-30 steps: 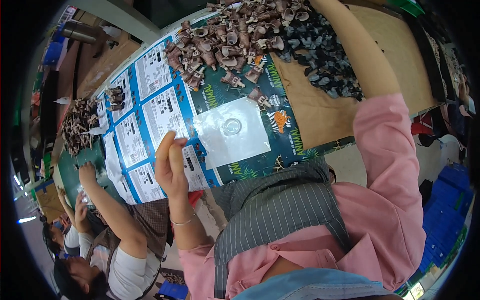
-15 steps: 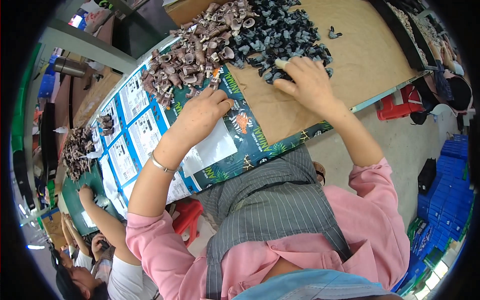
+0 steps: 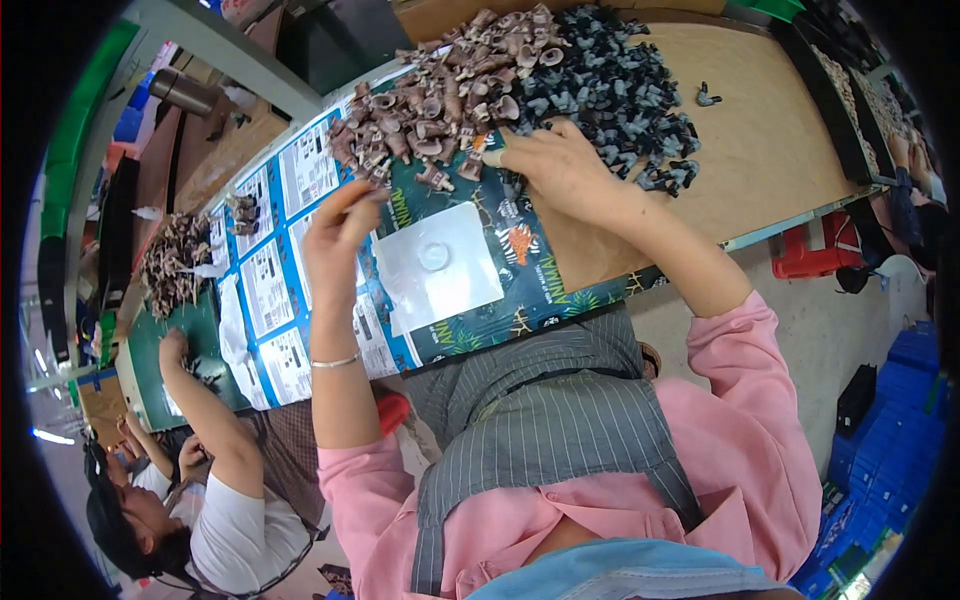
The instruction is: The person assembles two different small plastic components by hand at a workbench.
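Note:
My left hand [image 3: 338,240] is lifted over the left part of the table, its fingers bent and smeared by motion; whether they hold a piece is not clear. Just beyond it spreads a heap of small brown plastic figure parts [image 3: 430,105] with cup-shaped hollow ends. My right hand [image 3: 570,175] reaches across the near edge of a heap of small black-and-grey plastic parts [image 3: 610,90]. Its fingers are bent inward, with a covered fingertip beside the nearest brown parts; anything gripped lies hidden underneath. A white sheet [image 3: 440,285] with a small clear round disc [image 3: 434,256] lies between my forearms.
Brown paper [image 3: 750,130] covers the table's right side, with one stray dark part [image 3: 707,95] on it. Black trays [image 3: 830,90] stand along the right edge. At left, a co-worker [image 3: 235,520] sits by another brown heap [image 3: 175,265]. A red stool [image 3: 815,245] stands beyond the table.
My right hand has moved left from the dark heap toward the brown parts. My left hand has swung left and back from the brown heap, uncovering the white sheet and disc. The view has shifted slightly.

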